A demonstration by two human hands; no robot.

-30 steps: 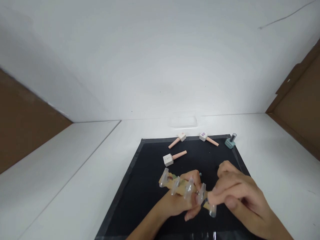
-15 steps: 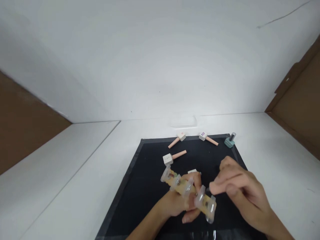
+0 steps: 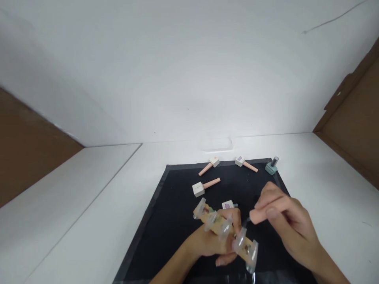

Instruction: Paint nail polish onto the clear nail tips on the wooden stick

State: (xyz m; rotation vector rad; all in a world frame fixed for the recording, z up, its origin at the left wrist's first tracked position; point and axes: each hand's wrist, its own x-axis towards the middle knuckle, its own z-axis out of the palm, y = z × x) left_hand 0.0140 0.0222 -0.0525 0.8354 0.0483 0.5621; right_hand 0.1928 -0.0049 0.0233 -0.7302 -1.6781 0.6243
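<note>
My left hand (image 3: 207,240) is closed round a yellowish bar (image 3: 218,225) that carries several clear, nail-tip-like pieces. It tilts down to the right, over a black mat (image 3: 166,221). My right hand (image 3: 291,227) pinches the pink handle of a nail polish brush (image 3: 258,216). The brush's dark tip points left, close beside one clear piece near the bar's right end; I cannot tell whether they touch. Just behind my left fingers lies a white nail polish bottle (image 3: 227,204) without a pink cap, its neck toward the right.
Three white bottles with pink caps lie on the mat: one at mid-left (image 3: 198,189), one at the back (image 3: 214,161), another back right (image 3: 240,160). A teal bottle (image 3: 271,169) stands at the far right corner. White panels and brown cardboard (image 3: 352,114) surround the mat.
The yellowish bar has shifted slightly down and right in my left hand. The brush has moved a little, and its dark tip now shows more plainly. More of the uncapped bottle is visible.
</note>
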